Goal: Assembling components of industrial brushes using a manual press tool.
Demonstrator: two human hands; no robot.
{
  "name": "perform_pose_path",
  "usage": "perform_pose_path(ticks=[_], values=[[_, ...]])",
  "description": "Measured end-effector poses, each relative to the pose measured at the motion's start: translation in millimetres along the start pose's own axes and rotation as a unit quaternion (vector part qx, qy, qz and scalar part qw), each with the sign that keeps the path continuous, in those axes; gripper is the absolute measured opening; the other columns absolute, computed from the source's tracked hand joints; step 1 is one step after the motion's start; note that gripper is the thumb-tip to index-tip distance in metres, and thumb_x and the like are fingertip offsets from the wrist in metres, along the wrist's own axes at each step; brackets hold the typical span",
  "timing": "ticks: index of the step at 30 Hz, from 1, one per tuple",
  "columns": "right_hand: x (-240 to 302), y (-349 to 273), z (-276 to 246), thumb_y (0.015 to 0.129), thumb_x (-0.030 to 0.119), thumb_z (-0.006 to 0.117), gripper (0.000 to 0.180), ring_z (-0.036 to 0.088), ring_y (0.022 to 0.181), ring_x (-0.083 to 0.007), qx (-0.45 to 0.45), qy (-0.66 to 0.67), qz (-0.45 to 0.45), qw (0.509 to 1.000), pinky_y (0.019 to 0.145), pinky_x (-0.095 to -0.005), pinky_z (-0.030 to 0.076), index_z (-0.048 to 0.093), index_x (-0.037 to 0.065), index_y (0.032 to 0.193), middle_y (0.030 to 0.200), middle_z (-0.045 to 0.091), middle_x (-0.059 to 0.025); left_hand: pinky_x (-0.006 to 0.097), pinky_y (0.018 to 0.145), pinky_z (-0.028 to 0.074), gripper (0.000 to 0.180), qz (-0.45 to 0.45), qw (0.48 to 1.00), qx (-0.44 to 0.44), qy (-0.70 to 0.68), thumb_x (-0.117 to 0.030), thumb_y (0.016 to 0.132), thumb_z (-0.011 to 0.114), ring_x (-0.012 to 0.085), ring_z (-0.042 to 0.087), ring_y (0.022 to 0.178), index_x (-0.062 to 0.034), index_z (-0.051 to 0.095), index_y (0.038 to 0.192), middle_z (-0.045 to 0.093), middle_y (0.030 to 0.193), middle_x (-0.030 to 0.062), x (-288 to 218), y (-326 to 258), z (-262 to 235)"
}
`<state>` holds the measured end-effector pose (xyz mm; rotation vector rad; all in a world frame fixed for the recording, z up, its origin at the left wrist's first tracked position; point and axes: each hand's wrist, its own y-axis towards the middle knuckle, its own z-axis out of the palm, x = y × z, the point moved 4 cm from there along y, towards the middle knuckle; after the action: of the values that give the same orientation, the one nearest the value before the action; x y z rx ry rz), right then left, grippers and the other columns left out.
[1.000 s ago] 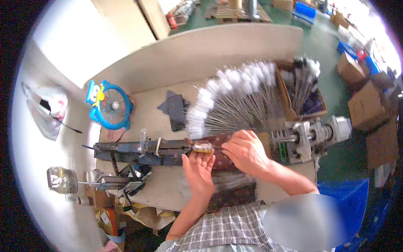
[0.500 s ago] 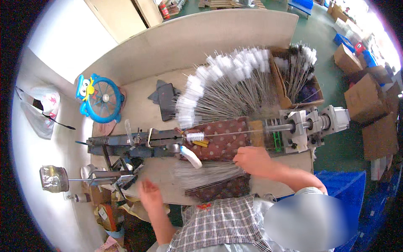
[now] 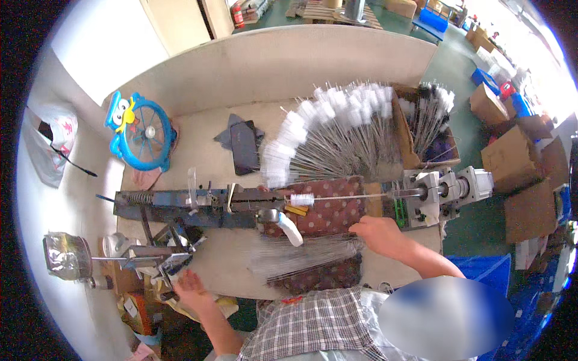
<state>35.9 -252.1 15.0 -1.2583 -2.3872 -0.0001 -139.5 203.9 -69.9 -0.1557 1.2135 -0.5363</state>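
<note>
My right hand [image 3: 378, 236] is closed, fingertips pinched together by the right ends of a bundle of thin metal wires [image 3: 301, 260]; what is in the pinch is too small to make out. Low on the left, my left hand [image 3: 192, 290] is beside a metal lever assembly [image 3: 171, 260], its fingers blurred. Above the wires a long bench machine [image 3: 241, 201] runs across the table. A white bristle brush [image 3: 302, 199] on a straight wire stem spans between its left part and the chuck end [image 3: 424, 192]. A white-handled lever [image 3: 290, 231] sticks out below the brush.
Finished white brushes [image 3: 337, 111] fan out behind the machine. A cardboard box [image 3: 409, 138] of dark and white brushes stands to their right. A phone [image 3: 244, 147] and a blue toy-shaped fan [image 3: 144, 135] lie farther left. A blue bin [image 3: 481, 271] sits at the right.
My left hand has moved left and down toward the lever assembly. My right hand stays by the wire ends. The whole view has shifted slightly.
</note>
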Motion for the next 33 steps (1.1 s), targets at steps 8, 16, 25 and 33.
perform_pose_path(ticks=[8, 16, 25, 33], values=[[3, 4, 4, 0.076, 0.006, 0.051, 0.019, 0.062, 0.084, -0.0310, 0.013, 0.022, -0.009, 1.000, 0.067, -0.0435, 0.052, 0.059, 0.007, 0.093, 0.086, 0.058, -0.0124, 0.039, 0.091, 0.044, 0.035, -0.176, 0.917, 0.345, 0.093, -0.025, 0.089, 0.050, 0.0234, 0.055, 0.101, -0.0033, 0.045, 0.116, 0.055, 0.108, 0.0122, 84, -150, 152], [14, -11, -4, 0.072, 0.004, 0.053, 0.017, 0.059, 0.081, -0.0322, -0.024, -0.033, -0.036, 0.999, 0.066, -0.0427, 0.051, 0.053, 0.005, 0.089, 0.086, 0.053, -0.0133, 0.029, 0.053, 0.042, 0.037, -0.497, 0.772, 0.353, -0.180, -0.044, 0.091, 0.046, 0.0084, 0.040, 0.045, -0.0082, 0.055, 0.095, 0.047, 0.060, -0.0049, 21, -226, 236], [-16, -25, -124, 0.072, -0.002, 0.053, 0.022, 0.057, 0.073, -0.0299, -0.294, -0.062, 0.015, 0.954, 0.065, -0.0378, 0.048, 0.059, 0.001, 0.093, 0.078, 0.054, -0.0114, 0.032, 0.055, 0.050, 0.043, -0.436, 0.708, 0.543, 0.113, -0.039, 0.094, 0.041, 0.0175, 0.055, 0.051, -0.0004, 0.059, 0.095, 0.061, 0.072, 0.0109, 23, -230, 181], [-17, 11, -116, 0.079, 0.001, 0.053, 0.019, 0.060, 0.079, -0.0333, -0.296, 0.096, -0.006, 0.950, 0.067, -0.0379, 0.049, 0.060, 0.002, 0.096, 0.085, 0.061, -0.0160, 0.033, 0.058, 0.051, 0.024, 0.436, 0.492, 0.603, 0.451, -0.014, 0.078, 0.061, 0.0234, 0.063, 0.065, -0.0070, 0.055, 0.101, 0.058, 0.090, 0.0114, 125, -274, 295]])
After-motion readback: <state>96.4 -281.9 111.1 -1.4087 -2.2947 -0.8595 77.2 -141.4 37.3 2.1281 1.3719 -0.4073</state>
